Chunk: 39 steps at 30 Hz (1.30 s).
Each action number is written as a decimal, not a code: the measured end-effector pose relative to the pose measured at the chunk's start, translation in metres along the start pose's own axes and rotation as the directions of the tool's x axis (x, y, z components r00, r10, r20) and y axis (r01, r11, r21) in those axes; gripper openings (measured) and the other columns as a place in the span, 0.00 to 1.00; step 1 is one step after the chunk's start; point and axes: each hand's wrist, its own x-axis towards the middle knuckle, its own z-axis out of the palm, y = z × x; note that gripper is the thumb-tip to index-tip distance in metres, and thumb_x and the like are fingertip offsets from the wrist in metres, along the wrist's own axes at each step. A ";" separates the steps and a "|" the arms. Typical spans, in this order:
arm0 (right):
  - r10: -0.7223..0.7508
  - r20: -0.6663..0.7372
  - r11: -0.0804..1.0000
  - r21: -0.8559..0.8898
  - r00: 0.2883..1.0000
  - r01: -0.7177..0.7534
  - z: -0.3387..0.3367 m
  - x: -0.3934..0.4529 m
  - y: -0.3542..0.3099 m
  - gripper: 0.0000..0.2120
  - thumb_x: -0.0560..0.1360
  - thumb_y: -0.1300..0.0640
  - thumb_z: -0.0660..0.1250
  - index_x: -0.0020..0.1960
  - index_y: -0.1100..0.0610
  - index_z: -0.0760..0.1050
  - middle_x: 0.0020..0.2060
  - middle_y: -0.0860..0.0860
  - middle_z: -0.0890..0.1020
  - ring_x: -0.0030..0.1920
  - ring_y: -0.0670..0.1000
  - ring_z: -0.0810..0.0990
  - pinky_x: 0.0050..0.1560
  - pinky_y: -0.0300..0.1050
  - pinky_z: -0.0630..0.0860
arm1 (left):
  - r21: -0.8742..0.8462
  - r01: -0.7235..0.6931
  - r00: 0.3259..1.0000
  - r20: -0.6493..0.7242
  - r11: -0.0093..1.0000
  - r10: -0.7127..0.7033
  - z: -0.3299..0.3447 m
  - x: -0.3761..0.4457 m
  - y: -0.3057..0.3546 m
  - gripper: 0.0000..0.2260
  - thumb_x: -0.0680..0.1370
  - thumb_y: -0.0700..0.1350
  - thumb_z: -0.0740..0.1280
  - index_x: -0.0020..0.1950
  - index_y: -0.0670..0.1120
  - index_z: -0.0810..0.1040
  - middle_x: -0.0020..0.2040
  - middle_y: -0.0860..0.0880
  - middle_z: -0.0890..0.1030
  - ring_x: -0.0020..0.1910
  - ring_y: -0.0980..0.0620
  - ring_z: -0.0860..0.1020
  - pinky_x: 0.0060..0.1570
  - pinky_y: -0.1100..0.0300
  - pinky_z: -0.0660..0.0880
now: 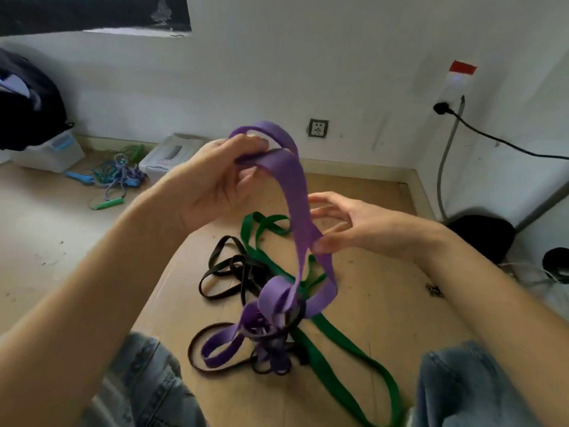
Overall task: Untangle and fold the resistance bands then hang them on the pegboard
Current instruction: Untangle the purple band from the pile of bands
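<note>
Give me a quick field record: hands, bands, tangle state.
left hand: raised, grips top fold of purple band
right hand: fingers spread, thumb touching the purple band lower down
purple band low end: knotted with black band
green band: on cardboard, running through the tangle
pegboard: not in view
</note>
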 end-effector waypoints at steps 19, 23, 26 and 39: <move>-0.091 -0.456 0.872 0.393 0.885 0.292 -0.011 0.009 0.002 0.22 0.63 0.45 0.71 0.51 0.57 0.76 0.37 0.49 0.82 0.33 0.47 0.78 0.28 0.37 0.68 | 0.786 0.151 0.971 -0.005 0.600 -0.237 -0.017 0.002 -0.070 0.07 0.74 0.45 0.67 0.48 0.44 0.75 0.45 0.45 0.83 0.40 0.52 0.83 0.44 0.58 0.81; -0.010 0.022 0.980 0.197 1.000 0.006 0.000 0.009 0.004 0.33 0.62 0.38 0.72 0.62 0.53 0.71 0.43 0.47 0.81 0.40 0.45 0.77 0.30 0.33 0.71 | 0.170 0.028 0.998 -0.060 0.985 -0.018 -0.006 0.005 -0.017 0.10 0.75 0.48 0.63 0.39 0.43 0.76 0.26 0.51 0.77 0.24 0.60 0.74 0.28 0.70 0.74; -0.086 -0.011 0.991 0.102 0.996 0.087 0.023 0.020 0.000 0.24 0.67 0.48 0.74 0.58 0.51 0.69 0.36 0.44 0.79 0.34 0.42 0.75 0.33 0.34 0.73 | -0.131 0.036 0.999 -0.005 0.991 -0.037 0.007 0.004 -0.016 0.06 0.76 0.43 0.59 0.41 0.43 0.72 0.25 0.53 0.75 0.24 0.61 0.73 0.29 0.72 0.73; -0.077 -0.536 0.730 0.545 0.841 0.414 0.016 0.023 -0.007 0.06 0.73 0.64 0.67 0.50 0.60 0.76 0.30 0.51 0.79 0.27 0.46 0.76 0.22 0.35 0.70 | 0.807 0.086 0.974 0.056 0.584 -0.220 -0.009 0.003 -0.101 0.08 0.75 0.36 0.66 0.54 0.41 0.74 0.51 0.43 0.79 0.51 0.45 0.78 0.53 0.52 0.77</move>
